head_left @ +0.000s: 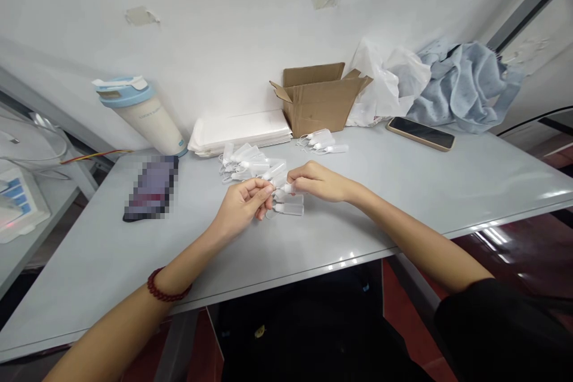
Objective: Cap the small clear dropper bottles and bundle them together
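Over the middle of the table my left hand (242,206) is closed, thumb and forefinger pinched at the white tip of a small clear plastic bottle (287,188). The fingers of my right hand (320,181) are curled closed at the other end of that bottle. Just beyond my left hand lies a pile of similar small bottles (250,162) with white tips and thin white loops. Another small bottle (290,209) rests below the hands. Several more bottles (323,140) lie in a separate group in front of the box. My fingers partly hide the held bottle.
An open cardboard box (320,104) stands by the wall, beside a stack of white sheets or envelopes (242,131). At left are a tumbler (147,119) and a blurred-out flat object (152,188). White plastic bags (380,83), a phone (421,133) and blue cloth (470,86) lie right.
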A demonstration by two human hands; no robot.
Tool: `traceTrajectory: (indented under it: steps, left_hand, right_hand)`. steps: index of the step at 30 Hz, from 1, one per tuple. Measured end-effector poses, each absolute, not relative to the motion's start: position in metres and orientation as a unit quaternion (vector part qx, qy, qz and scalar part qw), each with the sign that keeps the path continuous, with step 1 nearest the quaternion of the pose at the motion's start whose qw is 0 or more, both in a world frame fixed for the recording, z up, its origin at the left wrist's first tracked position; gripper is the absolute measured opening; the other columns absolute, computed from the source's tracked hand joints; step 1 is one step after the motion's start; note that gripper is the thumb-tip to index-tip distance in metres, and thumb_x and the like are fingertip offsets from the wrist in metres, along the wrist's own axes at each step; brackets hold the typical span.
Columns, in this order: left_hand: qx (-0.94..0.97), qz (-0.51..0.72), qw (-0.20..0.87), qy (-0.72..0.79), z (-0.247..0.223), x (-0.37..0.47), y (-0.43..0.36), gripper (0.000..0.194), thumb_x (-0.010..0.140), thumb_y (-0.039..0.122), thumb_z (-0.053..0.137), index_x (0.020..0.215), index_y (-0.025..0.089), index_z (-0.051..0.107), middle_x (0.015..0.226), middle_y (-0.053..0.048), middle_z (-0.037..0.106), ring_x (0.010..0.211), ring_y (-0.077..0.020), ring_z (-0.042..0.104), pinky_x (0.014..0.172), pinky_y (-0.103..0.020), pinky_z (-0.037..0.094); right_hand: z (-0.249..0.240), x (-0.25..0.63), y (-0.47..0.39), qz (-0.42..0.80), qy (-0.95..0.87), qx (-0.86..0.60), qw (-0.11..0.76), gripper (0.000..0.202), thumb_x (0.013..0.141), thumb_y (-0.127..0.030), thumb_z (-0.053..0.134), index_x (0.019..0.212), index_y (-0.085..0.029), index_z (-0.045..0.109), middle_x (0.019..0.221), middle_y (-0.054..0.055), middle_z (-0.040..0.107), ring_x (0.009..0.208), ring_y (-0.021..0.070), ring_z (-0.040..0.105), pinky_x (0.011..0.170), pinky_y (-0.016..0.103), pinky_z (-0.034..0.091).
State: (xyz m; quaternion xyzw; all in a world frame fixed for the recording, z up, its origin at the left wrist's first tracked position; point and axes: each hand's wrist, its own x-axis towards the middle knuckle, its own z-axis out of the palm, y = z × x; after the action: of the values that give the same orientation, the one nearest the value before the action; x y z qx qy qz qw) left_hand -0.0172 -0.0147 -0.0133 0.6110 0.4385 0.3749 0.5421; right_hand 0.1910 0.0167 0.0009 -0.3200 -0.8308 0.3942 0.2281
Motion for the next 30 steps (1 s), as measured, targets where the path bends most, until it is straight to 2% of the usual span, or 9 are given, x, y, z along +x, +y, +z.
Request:
traceTrajectory:
  steps: [4,30]
  left_hand:
    - [0.613,0.380,0.529,0.448,-0.014,-0.017,-0.015,0.023,0.083,0.038,0.065,0.080,0.015,0.062,0.058,0.002,0.059,0.042,-0.0074,0.046,0.045,-0.023,0.039]
    - [0.647,0.379,0.490,0.445,-0.017,-0.014,-0.021,0.018,0.085,0.032,0.058,0.078,0.015,0.058,0.057,0.003,0.057,0.042,-0.0063,0.046,0.045,-0.020,0.039]
  right_hand:
    - [0.001,0.189,0.015,0.385,-0.832,-0.324,0.232,0.023,0.082,-0.026,0.039,0.060,-0.019,0.038,0.057,-0.004,0.037,0.057,0.0095,0.034,0.059,0.026,0.028]
    - [-0.008,0.178,0.006,0.391,-0.817,-0.329,0.268,0.023,0.079,-0.026,0.037,0.057,-0.019,0.035,0.055,-0.005,0.034,0.054,0.0088,0.033,0.056,0.025,0.028]
